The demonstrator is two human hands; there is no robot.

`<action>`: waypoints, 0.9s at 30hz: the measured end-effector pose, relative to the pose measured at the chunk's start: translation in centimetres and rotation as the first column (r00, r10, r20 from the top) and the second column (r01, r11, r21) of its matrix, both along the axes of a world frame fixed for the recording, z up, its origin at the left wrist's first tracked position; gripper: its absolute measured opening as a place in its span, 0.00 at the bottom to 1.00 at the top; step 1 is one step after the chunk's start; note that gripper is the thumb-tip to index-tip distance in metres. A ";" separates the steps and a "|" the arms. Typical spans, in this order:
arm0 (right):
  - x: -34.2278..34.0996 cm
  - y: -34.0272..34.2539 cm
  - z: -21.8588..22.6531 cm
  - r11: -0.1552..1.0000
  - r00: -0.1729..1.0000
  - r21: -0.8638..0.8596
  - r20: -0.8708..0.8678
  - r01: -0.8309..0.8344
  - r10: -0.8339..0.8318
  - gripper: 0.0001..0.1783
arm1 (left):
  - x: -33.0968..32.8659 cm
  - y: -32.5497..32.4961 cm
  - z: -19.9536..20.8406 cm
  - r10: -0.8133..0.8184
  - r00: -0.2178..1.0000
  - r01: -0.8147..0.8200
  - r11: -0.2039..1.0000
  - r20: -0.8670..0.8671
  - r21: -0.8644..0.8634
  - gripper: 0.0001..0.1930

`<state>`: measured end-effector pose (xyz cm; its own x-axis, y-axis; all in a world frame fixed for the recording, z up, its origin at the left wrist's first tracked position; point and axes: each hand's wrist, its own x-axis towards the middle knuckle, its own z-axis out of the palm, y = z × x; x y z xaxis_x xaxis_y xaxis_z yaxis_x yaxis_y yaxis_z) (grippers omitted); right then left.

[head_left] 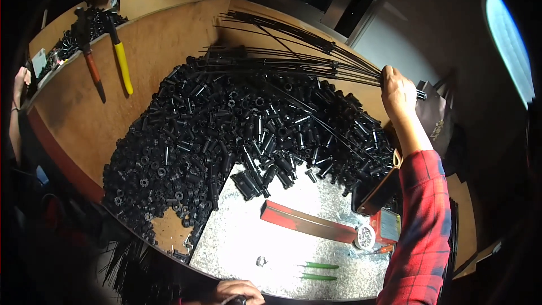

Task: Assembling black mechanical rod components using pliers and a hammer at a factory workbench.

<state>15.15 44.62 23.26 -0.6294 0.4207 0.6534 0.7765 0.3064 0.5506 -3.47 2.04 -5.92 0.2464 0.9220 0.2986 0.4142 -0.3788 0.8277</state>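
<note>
My right hand is closed round the gathered ends of a bundle of thin black jointed rods, which look like umbrella ribs. The rods fan out to the left above a large pile of black plastic tubes and rings. Short metallic tips stick out behind the fist. At the bottom edge, my left hand is curled round a dark rounded piece, mostly cut off by the frame, so its kind does not show. Before it lies a pale speckled worktop with two green pointed tools and a small shiny lump.
A red-and-brown bar lies beside a round white tin of small bits. One yellow-handled tool and one red-handled tool hang over the wooden divider. Another person's hand shows at far left.
</note>
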 end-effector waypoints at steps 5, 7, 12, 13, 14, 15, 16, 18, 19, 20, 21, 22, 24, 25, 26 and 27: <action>3.2 -4.0 2.6 0.983 0.987 0.105 -0.071 0.154 -0.147 0.05 | 0.3 0.3 3.5 0.081 0.889 -0.003 0.985 0.450 -0.171 0.04; 4.2 -5.5 3.7 0.977 0.985 0.133 -0.080 0.164 -0.155 0.06 | 0.7 -0.1 2.8 0.126 0.856 -0.065 0.988 0.502 -0.137 0.04; 7.0 -9.3 5.9 0.944 0.942 0.081 -0.135 0.320 -0.307 0.06 | 1.4 -0.5 2.1 0.173 0.839 -0.097 0.981 0.516 -0.170 0.04; 7.8 -9.9 6.1 0.943 0.940 0.070 -0.135 0.325 -0.313 0.06 | 1.4 -0.5 2.2 0.174 0.821 -0.082 0.978 0.544 -0.190 0.04; 8.7 -10.3 6.2 0.945 0.939 0.074 -0.162 0.319 -0.305 0.06 | 1.5 -0.5 2.1 0.177 0.821 -0.080 0.977 0.543 -0.198 0.05; 9.5 -10.9 6.2 0.941 0.934 0.075 -0.172 0.330 -0.313 0.06 | 1.5 -0.4 1.9 0.181 0.821 -0.079 0.975 0.542 -0.207 0.05; 10.9 -11.8 6.6 0.938 0.927 0.044 -0.176 0.345 -0.332 0.06 | 1.9 -0.4 1.6 0.182 0.799 -0.089 0.978 0.573 -0.187 0.06; 13.9 -13.3 7.0 0.934 0.917 0.009 -0.194 0.357 -0.349 0.07 | 1.9 -0.6 1.0 0.216 0.753 -0.073 0.966 0.621 -0.248 0.03; 15.8 -15.2 7.6 0.930 0.912 0.008 -0.197 0.368 -0.360 0.08 | 2.5 -0.3 1.1 0.243 0.715 -0.048 0.953 0.656 -0.300 0.02; 17.1 -16.4 7.7 0.919 0.901 -0.010 -0.196 0.394 -0.388 0.08 | 2.7 -0.5 1.3 0.294 0.698 -0.084 0.939 0.653 -0.332 0.02; 18.3 -17.6 7.9 0.905 0.886 -0.028 -0.195 0.424 -0.421 0.08 | 2.6 -0.4 1.3 0.301 0.686 -0.087 0.938 0.662 -0.336 0.02; 19.3 -19.3 8.1 0.897 0.876 -0.051 -0.196 0.439 -0.440 0.09 | 2.3 -0.5 1.2 0.297 0.696 -0.093 0.940 0.654 -0.328 0.02; 22.4 -23.0 9.0 0.849 0.827 -0.096 -0.194 0.520 -0.528 0.11 | 2.1 -0.1 0.7 0.255 0.685 -0.063 0.954 0.682 -0.293 0.02; 23.9 -24.4 9.2 0.843 0.817 -0.111 -0.207 0.527 -0.538 0.12 | 2.0 -0.1 0.5 0.241 0.662 -0.058 0.960 0.709 -0.272 0.03; 24.9 -26.3 9.7 0.801 0.766 -0.169 -0.234 0.574 -0.598 0.11 | 1.9 -0.1 0.7 0.240 0.677 -0.076 0.963 0.696 -0.259 0.03; 26.9 -28.2 9.7 0.771 0.734 -0.167 -0.237 0.615 -0.636 0.11 | 2.0 0.0 0.4 0.241 0.667 -0.084 0.965 0.705 -0.249 0.04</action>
<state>42.08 16.39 33.00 -0.0145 0.7095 0.7046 0.9174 -0.2708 0.2915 -1.52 2.09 -5.48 -0.1343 0.9807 0.1421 -0.3040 -0.1772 0.9360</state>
